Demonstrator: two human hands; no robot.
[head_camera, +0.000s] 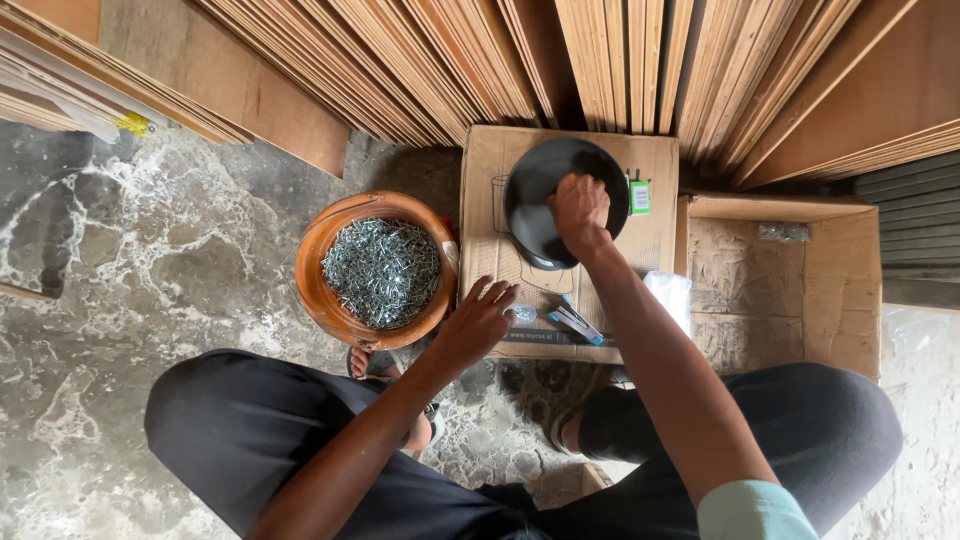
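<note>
The right hand (580, 208) sits in the upper middle of the frame, reaching into a black bowl (540, 195). Its fingers are curled shut and pointing down into the bowl; whether they pinch anything cannot be told, since the knuckles hide the tips. The bowl rests on a flat cardboard box (500, 240) that lies on the floor just below a stack of leaning wooden boards (450, 60) filling the top of the frame.

The left hand (478, 318) is at the centre of the frame, fingers spread open and resting on the lower left edge of the box, just right of an orange basin (315, 260). It grips nothing. The basin stands on the marbled floor (150, 260), left of the box and touching it, and is heaped with small grey nails (382, 272).

On the box near its lower edge, just right of the left hand, lie a few small blue packets (573, 322). A small green and white packet (639, 195) stands at the bowl's right rim. A white plastic bag (668, 292) shows beside the right forearm. Right of that, an open cardboard carton (800, 290) sits on the floor, with a small grey clump in its upper corner.

The person squats, dark trousers (230, 420) covering both knees across the bottom of the frame, sandalled feet showing between them.
</note>
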